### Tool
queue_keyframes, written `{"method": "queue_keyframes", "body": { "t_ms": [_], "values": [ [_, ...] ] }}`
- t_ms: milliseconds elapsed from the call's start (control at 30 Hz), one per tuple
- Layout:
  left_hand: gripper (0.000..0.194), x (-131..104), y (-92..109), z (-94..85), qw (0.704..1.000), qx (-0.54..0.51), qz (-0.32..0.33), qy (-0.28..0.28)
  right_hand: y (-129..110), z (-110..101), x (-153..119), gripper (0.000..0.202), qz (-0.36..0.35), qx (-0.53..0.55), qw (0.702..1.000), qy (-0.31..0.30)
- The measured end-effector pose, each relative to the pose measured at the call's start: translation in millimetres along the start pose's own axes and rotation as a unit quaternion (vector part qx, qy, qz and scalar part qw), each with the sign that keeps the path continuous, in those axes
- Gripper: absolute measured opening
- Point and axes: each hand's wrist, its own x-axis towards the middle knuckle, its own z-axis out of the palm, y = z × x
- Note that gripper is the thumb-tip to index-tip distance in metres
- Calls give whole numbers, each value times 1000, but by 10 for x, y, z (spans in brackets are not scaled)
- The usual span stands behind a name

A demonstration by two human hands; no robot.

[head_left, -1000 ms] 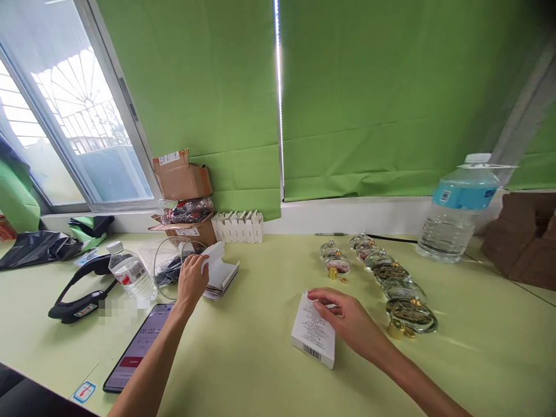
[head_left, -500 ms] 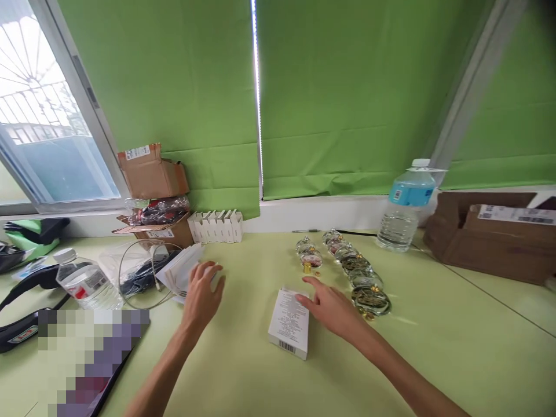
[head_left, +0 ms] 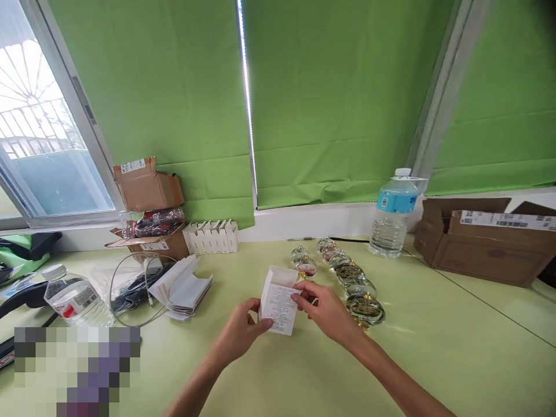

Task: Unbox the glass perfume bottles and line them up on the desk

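Observation:
A small white carton (head_left: pixel 280 310) with fine print on its face is held between my hands, just above the table, its top flap up. My left hand (head_left: pixel 243 330) grips its left side, with the thumb across the printed front. At the upper right edge, the fingers of my right hand (head_left: pixel 324 307) pinch the carton near its opening. Beyond my right hand lie round glass bottles (head_left: pixel 365 307) with gold tops, in a row running away from me. A shorter group of similar bottles (head_left: pixel 305 266) sits just behind the carton.
Flattened white cartons (head_left: pixel 185 295) are stacked on the left, beside a cable and a plastic bottle (head_left: pixel 78 298). Several white boxes (head_left: pixel 212 237) stand at the back near brown cardboard boxes (head_left: pixel 147 188). A large water bottle (head_left: pixel 391 217) and an open brown carton (head_left: pixel 490 249) are at the right.
My left hand has moved right from the flattened cartons to the white carton. The carton has been lifted and tilted, and its top is now open. My right hand has taken hold of its edge.

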Motion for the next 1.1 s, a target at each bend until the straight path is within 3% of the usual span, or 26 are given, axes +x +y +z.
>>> {"method": "queue_keyframes", "body": {
  "t_ms": [167,300,567,800,933,1100],
  "values": [
    [32,187,-163,-34,987,25,7,161,-46,69,-55,43,-8,-2,999,42],
    [28,372,-262,-149,976,-1,-4,217,59,213,-76,35,-19,-38,999,6],
    [32,1086,-294,-171,950,-174,-66,250,171,389,-120,30,-50,-75,995,-42],
    [31,1821,-92,-227,882,-386,-38,266,216,407,-82,27,-58,-95,992,-50],
    [45,1996,-117,-290,835,-492,-6,246,283,429,-61,25,-61,-104,991,-55],
    [59,1981,-292,-303,802,-561,11,203,281,418,-76,25,-61,-110,990,-59]
  ]
}}
